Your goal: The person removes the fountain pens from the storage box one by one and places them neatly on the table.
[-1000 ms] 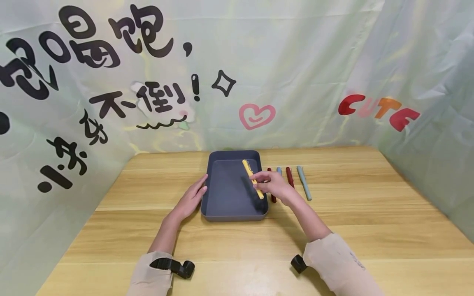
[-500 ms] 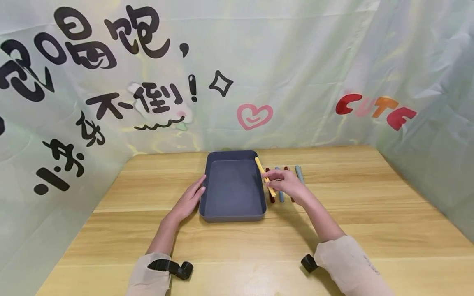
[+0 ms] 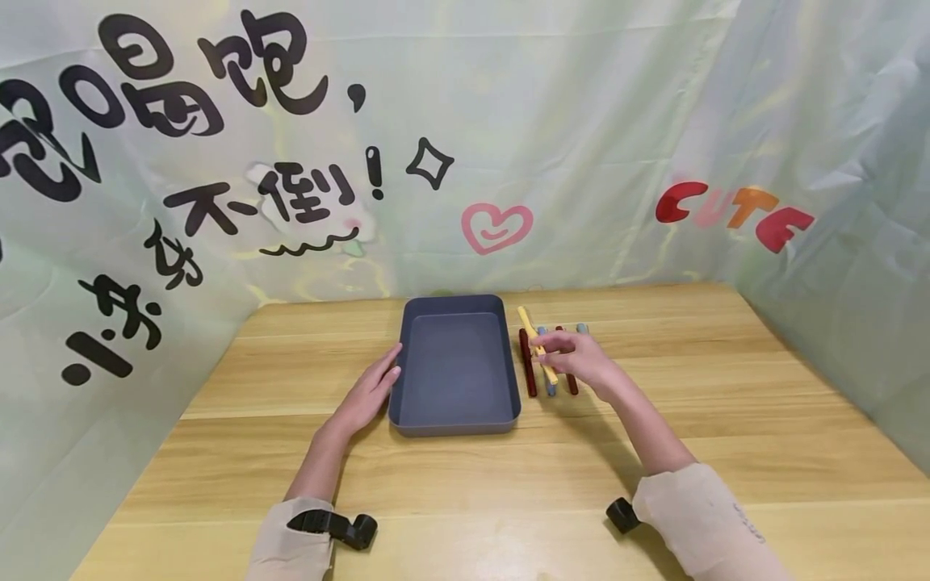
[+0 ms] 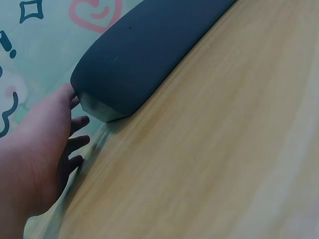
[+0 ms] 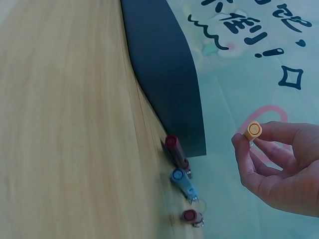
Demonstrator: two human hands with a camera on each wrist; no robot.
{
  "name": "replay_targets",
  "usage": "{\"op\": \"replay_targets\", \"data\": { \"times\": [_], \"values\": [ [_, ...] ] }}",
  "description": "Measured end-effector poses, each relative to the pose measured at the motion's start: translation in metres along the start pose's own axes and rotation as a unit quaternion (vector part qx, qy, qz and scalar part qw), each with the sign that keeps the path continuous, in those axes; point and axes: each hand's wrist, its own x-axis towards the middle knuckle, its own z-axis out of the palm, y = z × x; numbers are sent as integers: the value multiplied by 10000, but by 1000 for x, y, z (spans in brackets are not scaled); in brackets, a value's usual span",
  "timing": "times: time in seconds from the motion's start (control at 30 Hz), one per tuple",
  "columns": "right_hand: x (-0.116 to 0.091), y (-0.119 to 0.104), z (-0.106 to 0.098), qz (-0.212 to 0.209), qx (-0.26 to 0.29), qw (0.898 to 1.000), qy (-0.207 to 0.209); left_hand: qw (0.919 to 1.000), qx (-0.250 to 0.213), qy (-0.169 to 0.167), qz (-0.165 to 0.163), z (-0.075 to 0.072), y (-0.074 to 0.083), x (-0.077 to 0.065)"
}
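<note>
Between thumb and fingers, my right hand (image 3: 580,363) pinches a yellow pen (image 3: 525,317) above the row of pens. In the right wrist view the yellow pen (image 5: 254,129) shows end-on, raised off the table. Below it lie a dark red pen (image 3: 527,367) beside the tray, a blue pen (image 3: 550,388) and another dark red pen (image 3: 572,386). A light blue pen (image 3: 582,328) is mostly hidden behind the hand. My left hand (image 3: 368,395) rests its extended fingers against the left wall of the dark blue-grey tray (image 3: 455,430), which holds nothing.
The wooden table (image 3: 450,500) carries the tray near its back edge. A printed curtain (image 3: 581,145) hangs behind and along both sides. Each sleeve has a black wrist camera, one at the left (image 3: 356,531) and one at the right (image 3: 622,515).
My right hand has carried the yellow pen rightward from over the tray to above the pens beside it. The left hand stays at the tray's left wall. The head view has shifted slightly.
</note>
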Motion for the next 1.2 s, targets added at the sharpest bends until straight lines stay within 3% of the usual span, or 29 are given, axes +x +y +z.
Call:
{"op": "replay_targets", "data": {
  "times": [0.47,0.87,1.2],
  "values": [
    [-9,10,-29,42,-265,9996,81,9999,82,10,-90,0,0,1],
    [-21,20,-55,-17,-307,9993,215,9991,40,-32,429,-1,-2,1],
    [-23,33,-75,155,-401,9984,377,9995,182,-137,198,0,-1,-1]
  ]
}}
